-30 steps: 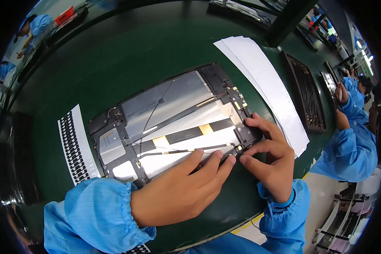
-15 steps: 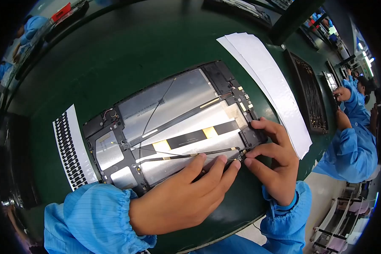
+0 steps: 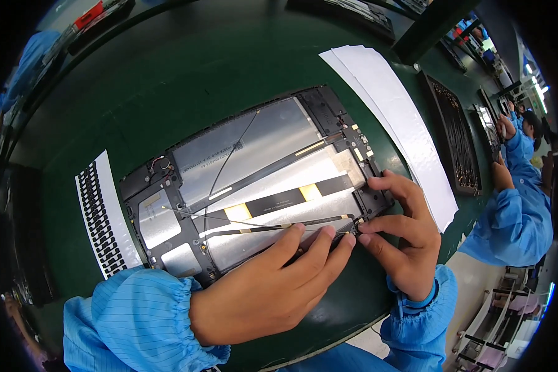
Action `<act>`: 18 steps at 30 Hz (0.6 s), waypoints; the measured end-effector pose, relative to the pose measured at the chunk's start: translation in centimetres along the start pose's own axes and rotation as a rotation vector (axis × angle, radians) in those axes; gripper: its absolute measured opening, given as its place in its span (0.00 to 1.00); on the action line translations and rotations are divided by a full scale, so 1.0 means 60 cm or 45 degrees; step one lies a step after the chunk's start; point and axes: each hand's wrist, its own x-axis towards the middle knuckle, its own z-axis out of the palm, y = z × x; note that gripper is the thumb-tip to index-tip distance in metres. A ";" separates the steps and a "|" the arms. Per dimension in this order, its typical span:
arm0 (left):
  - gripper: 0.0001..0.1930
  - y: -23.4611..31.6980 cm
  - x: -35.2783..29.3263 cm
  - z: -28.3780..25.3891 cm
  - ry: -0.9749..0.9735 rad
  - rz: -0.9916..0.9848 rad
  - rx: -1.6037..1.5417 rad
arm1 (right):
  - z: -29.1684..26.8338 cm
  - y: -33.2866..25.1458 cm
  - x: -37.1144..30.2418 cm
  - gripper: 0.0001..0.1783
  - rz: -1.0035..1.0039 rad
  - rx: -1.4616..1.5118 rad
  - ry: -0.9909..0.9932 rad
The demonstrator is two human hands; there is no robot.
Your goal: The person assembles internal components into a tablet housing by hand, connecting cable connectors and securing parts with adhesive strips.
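Observation:
An opened tablet lies tilted on the green bench, its silver metal plates, black frame and yellow-and-black flex strips showing. One thin cable crosses its lower part toward my fingers; another thin dark cable curves over the upper plate. My left hand is open, its stretched fingertips resting along the near edge over the cable. At the lower right corner my right hand pinches with thumb and middle finger, the index finger touching the right edge. What sits in that pinch is too small to make out.
A white sheet with rows of black stickers lies left of the tablet. Overlapping white sheets lie to the right, beside a black tray of thin cables. A co-worker in a blue sleeve sits farther right. A dark post stands behind.
The tablet has turned slightly in view. Both my hands keep almost the same place, the left fingertips a touch farther right. At right, the co-worker's hands have shifted a little.

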 end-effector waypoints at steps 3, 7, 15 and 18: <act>0.10 0.000 -0.001 0.000 -0.008 0.004 -0.001 | 0.000 -0.001 0.000 0.10 -0.013 -0.038 0.020; 0.10 -0.001 0.000 -0.002 -0.017 0.014 0.005 | -0.001 -0.004 0.001 0.10 -0.023 -0.106 0.034; 0.10 -0.003 0.000 0.001 -0.003 -0.017 -0.083 | 0.007 0.011 0.001 0.12 0.217 0.328 0.109; 0.11 -0.002 0.000 -0.002 -0.017 -0.005 -0.122 | 0.016 0.013 0.002 0.13 0.213 0.338 0.165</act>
